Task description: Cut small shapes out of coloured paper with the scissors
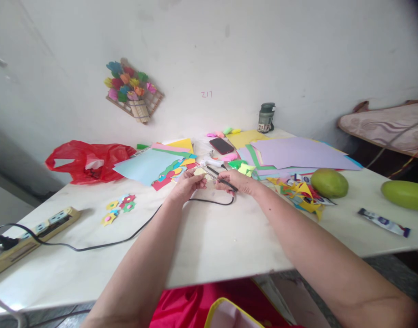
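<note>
My left hand (pixel 188 184) pinches a small pale yellow piece of paper (pixel 200 172) above the middle of the table. From the right, my right hand (pixel 239 181) grips a pair of scissors (pixel 213 172) with black handles, the blades pointing left at the paper. Whether the blades touch it I cannot tell. A white glue gun (pixel 211 162) lies just behind both hands. Cut coloured paper shapes (pixel 171 174) lie beyond my left hand. Nearer the left side sit several finished paper flowers (pixel 129 203) with round centres.
A black cord (pixel 140 234) runs from the power strip (pixel 55 222) to beneath my hands. Paper sheets (pixel 291 152), a phone (pixel 221 146) and a bottle (pixel 266 117) are behind. Paper scraps (pixel 303 196), green mangoes (pixel 329 183) and a tube (pixel 384 222) lie right; a red bag (pixel 89 159) left.
</note>
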Available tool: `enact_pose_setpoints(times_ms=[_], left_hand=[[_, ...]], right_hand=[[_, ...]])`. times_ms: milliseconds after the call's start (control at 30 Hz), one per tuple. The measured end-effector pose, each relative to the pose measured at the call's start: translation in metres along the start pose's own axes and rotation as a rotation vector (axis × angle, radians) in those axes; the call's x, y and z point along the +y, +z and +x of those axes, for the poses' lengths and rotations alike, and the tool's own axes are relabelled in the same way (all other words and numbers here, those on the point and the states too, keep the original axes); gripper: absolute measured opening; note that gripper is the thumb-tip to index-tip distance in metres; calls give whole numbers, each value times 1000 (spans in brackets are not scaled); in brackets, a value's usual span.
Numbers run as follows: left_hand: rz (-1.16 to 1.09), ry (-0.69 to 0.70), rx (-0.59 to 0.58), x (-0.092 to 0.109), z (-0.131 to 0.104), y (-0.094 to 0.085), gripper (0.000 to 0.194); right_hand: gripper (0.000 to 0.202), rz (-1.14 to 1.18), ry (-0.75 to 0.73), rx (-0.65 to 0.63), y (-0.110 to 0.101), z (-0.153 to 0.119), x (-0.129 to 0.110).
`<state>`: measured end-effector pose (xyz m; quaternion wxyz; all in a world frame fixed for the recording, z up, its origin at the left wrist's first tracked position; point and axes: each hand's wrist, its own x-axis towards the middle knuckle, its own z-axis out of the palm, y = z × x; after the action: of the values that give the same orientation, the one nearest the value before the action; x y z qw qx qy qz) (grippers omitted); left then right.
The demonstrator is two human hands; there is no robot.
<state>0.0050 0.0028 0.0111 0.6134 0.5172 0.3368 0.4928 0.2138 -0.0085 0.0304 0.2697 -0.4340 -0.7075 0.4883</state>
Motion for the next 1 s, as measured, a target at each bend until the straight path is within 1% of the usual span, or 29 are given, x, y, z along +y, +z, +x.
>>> enact_pose_setpoints(times_ms=[100,267,500,667,833,1000], left_hand=[[-7,3,-20,-1,0,-1,35],[14,-5,-18,-1,0,-1,34],[31,-9,-11,3,-2,4,37],[34,-16,-7,5,-3,6,36],[37,-21,-11,5,-3,5,32],[31,-21,-2,5,-3,5,29]], right_hand=[[26,2,-3,-5,0,1,2],[28,-7,-8,-18,0,2,4],[31,6,-20,-36,0,5,5],[30,-2,12,-36,-1,3,2],[29,29,7,-63,-1,3,3],[27,21,10,-60,-2,3,3]])
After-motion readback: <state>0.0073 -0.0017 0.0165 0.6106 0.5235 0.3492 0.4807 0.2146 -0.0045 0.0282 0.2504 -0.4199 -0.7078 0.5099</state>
